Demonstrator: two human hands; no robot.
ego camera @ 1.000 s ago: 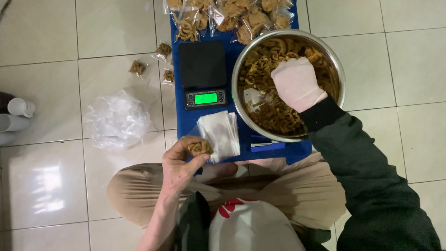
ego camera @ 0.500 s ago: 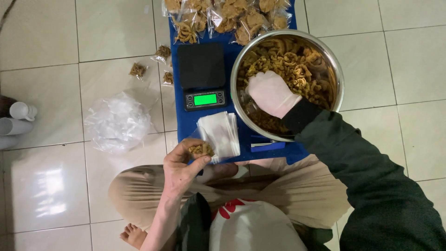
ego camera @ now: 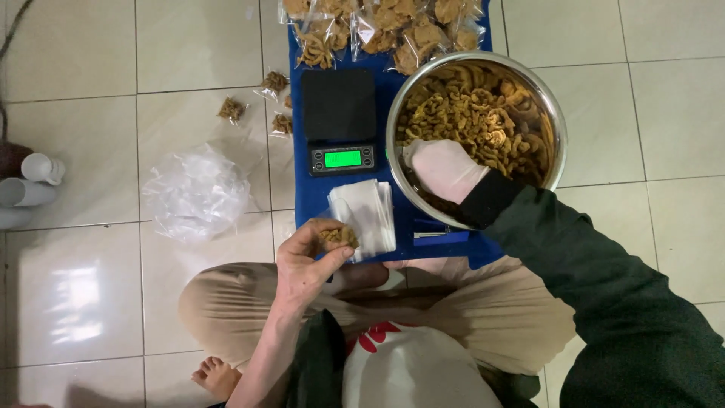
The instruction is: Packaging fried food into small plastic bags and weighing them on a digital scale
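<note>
My left hand [ego camera: 306, 264] is bare and holds a small clear bag of brown fried snacks [ego camera: 337, 237] near a stack of empty clear bags [ego camera: 364, 215]. In a white glove, my right hand [ego camera: 442, 168] reaches into a steel bowl [ego camera: 555, 113] full of the same curly brown snacks [ego camera: 476, 106], fingers curled down among them at the bowl's near left side. Whether it grips any snacks is hidden. A black digital scale [ego camera: 340, 121] with a lit green display stands left of the bowl on a low blue table [ego camera: 306, 204].
Filled snack bags [ego camera: 393, 26] lie at the table's far edge. Three small filled bags [ego camera: 260, 102] and a crumpled clear plastic bag [ego camera: 196, 193] lie on the tiled floor to the left. White cylinders [ego camera: 30, 181] sit at the far left. My crossed legs are below.
My gloved right hand has slid from the bowl's middle toward its near left side. The left hand holds the small bag in about the same place.
</note>
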